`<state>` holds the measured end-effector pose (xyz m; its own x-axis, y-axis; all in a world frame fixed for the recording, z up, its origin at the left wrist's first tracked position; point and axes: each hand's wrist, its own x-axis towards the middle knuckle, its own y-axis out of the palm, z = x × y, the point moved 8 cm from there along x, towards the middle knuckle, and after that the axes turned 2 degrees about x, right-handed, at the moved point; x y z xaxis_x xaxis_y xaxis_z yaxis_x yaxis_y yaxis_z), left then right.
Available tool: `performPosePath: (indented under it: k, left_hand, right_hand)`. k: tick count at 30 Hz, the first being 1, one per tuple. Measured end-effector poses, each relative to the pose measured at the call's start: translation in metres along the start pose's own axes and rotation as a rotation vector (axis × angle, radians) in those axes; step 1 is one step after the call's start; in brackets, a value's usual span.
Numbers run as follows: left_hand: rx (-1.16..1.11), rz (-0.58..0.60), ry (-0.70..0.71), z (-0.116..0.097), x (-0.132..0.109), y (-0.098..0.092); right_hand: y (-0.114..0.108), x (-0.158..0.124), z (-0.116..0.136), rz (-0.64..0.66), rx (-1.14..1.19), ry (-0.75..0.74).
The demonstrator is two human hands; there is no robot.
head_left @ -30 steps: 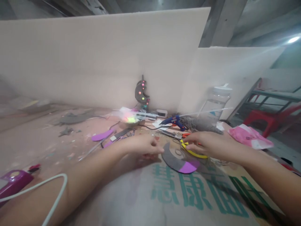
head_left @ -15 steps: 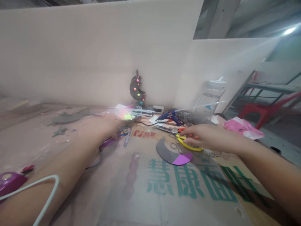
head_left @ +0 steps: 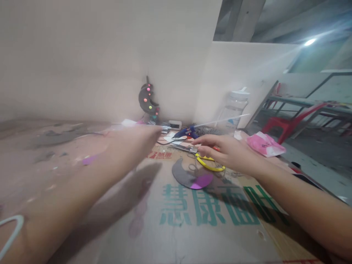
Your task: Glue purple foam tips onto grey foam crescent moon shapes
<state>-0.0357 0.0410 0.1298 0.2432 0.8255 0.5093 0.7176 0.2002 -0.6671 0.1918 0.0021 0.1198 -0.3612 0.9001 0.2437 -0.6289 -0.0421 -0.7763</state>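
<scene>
From my seat, through the head camera, I see both arms stretched out over a cluttered worktop. The left hand [head_left: 143,141] is smeared by motion and seen from its back; its fingers are hidden, so I cannot tell whether they are closed on anything. It hangs over the far middle of the work area, with a few clear sticks [head_left: 165,127] showing just beyond it.

My view of the right hand [head_left: 222,148] is better: thumb and forefinger stand apart, with nothing visible held between them. It is just above a yellow-handled tool [head_left: 213,167], probably pliers; I cannot tell whether they touch. A metal blade [head_left: 183,147] lies beside the thumb, pointing left.

Between the hands, nearer me, the grey crescent cutout [head_left: 181,176] lies flat on a cardboard sheet [head_left: 137,227] printed with green characters. Its right end is purple, and neither hand touches it.

Behind the right hand I make out a blue glue gun [head_left: 187,132] and a clear bottle [head_left: 233,110] with a white lid. A dark moon-shaped ornament [head_left: 144,99], dotted with bright beads, stands upright by the pale wall [head_left: 110,58]. A pink bag [head_left: 265,144] sits off to the right.
</scene>
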Motion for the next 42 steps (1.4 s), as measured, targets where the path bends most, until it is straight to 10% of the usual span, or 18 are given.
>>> performPosePath:
  k: [6, 14, 19, 27, 35, 42]
  left_hand:
    - [0.076, 0.161, 0.727, -0.09, -0.065, 0.049]
    - [0.151, 0.097, 1.025, -0.093, -0.08, 0.064]
    - [0.055, 0.15, 0.752, -0.067, -0.054, 0.082]
    - [0.053, 0.612, 0.522, -0.009, -0.038, 0.122]
    - [-0.006, 0.602, 0.364, -0.017, -0.036, 0.117]
    - [-0.247, 0.387, 0.285, -0.033, -0.028, 0.096]
  right_hand:
    - [0.083, -0.021, 0.017, 0.339, 1.12, 0.215]
    - [0.074, -0.018, -0.006, -0.081, 1.384, 0.367]
    - [0.05, 0.002, -0.024, -0.145, 1.155, 0.208]
    - [0.024, 0.017, -0.039, 0.015, 0.348, 0.161]
    - [0.04, -0.004, 0.005, 0.134, -0.131, -0.161]
    - [0.061, -0.005, -0.01, 0.278, -0.151, -0.059]
